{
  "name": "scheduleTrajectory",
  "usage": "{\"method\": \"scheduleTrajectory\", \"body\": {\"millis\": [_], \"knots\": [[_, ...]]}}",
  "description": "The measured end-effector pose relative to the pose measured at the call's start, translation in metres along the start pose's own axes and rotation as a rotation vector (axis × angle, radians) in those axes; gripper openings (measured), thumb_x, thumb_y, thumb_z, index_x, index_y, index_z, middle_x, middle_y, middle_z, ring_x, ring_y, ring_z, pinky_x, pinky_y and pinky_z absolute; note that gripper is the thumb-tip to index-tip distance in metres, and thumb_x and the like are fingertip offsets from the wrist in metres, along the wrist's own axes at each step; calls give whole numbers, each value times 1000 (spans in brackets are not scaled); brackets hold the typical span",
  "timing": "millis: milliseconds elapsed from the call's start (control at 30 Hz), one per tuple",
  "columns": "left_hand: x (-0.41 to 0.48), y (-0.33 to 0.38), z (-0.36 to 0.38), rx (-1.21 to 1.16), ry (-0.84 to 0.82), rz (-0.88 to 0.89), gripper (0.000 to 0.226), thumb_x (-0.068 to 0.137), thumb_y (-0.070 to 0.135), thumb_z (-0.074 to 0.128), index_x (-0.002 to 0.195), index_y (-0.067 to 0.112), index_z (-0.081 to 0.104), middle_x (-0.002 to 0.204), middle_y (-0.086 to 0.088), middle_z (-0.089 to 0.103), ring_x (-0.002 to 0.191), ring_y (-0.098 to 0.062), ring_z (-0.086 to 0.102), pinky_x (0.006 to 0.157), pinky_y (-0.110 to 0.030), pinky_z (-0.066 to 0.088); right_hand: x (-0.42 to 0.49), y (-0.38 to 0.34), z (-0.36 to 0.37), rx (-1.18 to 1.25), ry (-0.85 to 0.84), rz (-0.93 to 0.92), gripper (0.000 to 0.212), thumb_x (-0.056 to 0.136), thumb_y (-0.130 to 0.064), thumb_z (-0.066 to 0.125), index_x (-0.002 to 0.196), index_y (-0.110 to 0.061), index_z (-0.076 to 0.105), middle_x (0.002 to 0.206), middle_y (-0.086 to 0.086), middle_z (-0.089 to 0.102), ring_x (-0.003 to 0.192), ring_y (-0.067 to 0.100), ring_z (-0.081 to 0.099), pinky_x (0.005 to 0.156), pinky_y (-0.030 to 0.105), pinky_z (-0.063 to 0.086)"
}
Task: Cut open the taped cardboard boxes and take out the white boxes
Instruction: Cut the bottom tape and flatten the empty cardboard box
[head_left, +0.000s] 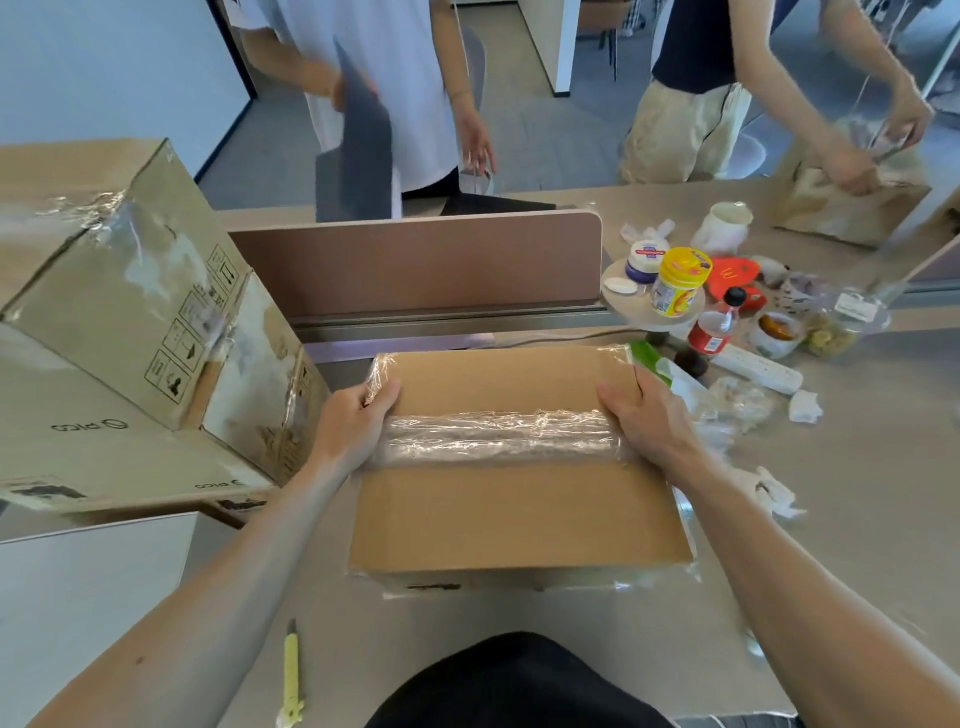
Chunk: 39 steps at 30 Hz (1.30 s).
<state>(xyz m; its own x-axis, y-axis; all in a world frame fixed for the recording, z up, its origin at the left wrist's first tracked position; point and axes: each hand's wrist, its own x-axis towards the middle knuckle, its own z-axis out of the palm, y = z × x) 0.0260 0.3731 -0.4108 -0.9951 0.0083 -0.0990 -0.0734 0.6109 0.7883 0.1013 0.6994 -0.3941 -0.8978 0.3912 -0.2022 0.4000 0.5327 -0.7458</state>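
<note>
step: steadying sealed cardboard box (519, 509) on desk (857, 545), tape (493, 436) uncut, white boxes unseen | L hand (358, 421) + R hand (644, 415) grasp its side edges | next, prob: free one hand for yellow knife (292, 675) at front-L, slit tape | room: taped cartons (119, 291) L, divider (415, 265) behind, jars (678, 283) R, 2 ppl beyond

Box stack (119, 322) L, jars (678, 283) R; near desk (415, 629) free.
</note>
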Motion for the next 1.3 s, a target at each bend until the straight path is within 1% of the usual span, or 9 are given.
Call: {"method": "scheduleTrajectory", "body": {"millis": [200, 300, 367, 467, 700, 867, 967, 1067, 1300], "knots": [[-7, -8, 2, -79, 71, 108, 57, 101, 35, 55, 52, 10, 41, 43, 8, 42, 46, -6, 39, 50, -19, 27, -4, 11, 2, -26, 126, -153, 35, 93, -45, 58, 73, -20, 43, 65, 0, 52, 68, 26, 51, 66, 42, 43], [-6, -3, -4, -136, 116, 174, 52, 100, 40, 53, 66, 0, 54, 55, -4, 49, 52, -8, 42, 53, -23, 31, -7, 6, -3, 11, 163, -216, 36, 93, -48, 56, 111, -16, 61, 91, 10, 66, 86, 30, 60, 78, 45, 48], [-1, 0, -8, -152, 143, 194, 41, 101, 42, 51, 87, 7, 68, 65, 5, 58, 61, -7, 51, 59, -20, 39, -5, 2, -2, 58, 194, -283, 56, 91, -55, 51, 135, -20, 51, 108, 3, 68, 98, 23, 64, 89, 42, 52], [9, -5, -4, -69, 140, 161, 47, 101, 50, 45, 119, 13, 68, 89, 7, 68, 85, -9, 62, 77, -28, 51, 4, 5, 10, 14, 192, -221, 68, 92, -57, 50, 147, -18, 41, 120, 8, 66, 107, 27, 62, 97, 43, 48], [-5, -49, 18, 33, 89, 16, 83, 90, 76, 33, 134, 11, 60, 116, -5, 71, 105, -18, 65, 92, -40, 55, -9, 32, 42, -30, 75, -93, 67, 99, -41, 53, 153, -11, 29, 146, 12, 49, 131, 30, 48, 108, 37, 35], [-29, -60, 25, 58, 47, -40, 62, 96, 64, 37, 101, 11, 69, 79, 3, 66, 81, -21, 63, 67, -29, 43, -25, 60, 55, -77, 18, -41, 71, 95, -58, 46, 149, -14, 36, 130, 10, 62, 117, 32, 57, 101, 47, 45], [-51, -65, 35, 74, 19, -108, 52, 104, 48, 39, 129, 8, 60, 116, 1, 65, 115, -23, 59, 88, -26, 43, -36, 75, 68, -107, -20, 5, 68, 97, -50, 49, 152, -13, 32, 133, 14, 59, 121, 35, 54, 102, 47, 42], [-52, -78, 43, 133, -37, -194, 66, 103, 55, 33, 153, 11, 36, 154, -6, 43, 142, -25, 39, 114, -39, 30, -37, 80, 77, -114, -17, 20, 66, 98, -49, 48, 151, -13, 31, 130, 17, 60, 119, 37, 55, 100, 51, 43], [-55, -97, 44, 101, -151, -260, 78, 93, 71, 37, 152, 20, 34, 152, -1, 46, 138, -22, 43, 114, -47, 34, -44, 83, 94, -270, -55, -6, 63, 103, -39, 38, 154, -8, 17, 146, 17, 38, 127, 41, 44, 98, 52, 39]]}}
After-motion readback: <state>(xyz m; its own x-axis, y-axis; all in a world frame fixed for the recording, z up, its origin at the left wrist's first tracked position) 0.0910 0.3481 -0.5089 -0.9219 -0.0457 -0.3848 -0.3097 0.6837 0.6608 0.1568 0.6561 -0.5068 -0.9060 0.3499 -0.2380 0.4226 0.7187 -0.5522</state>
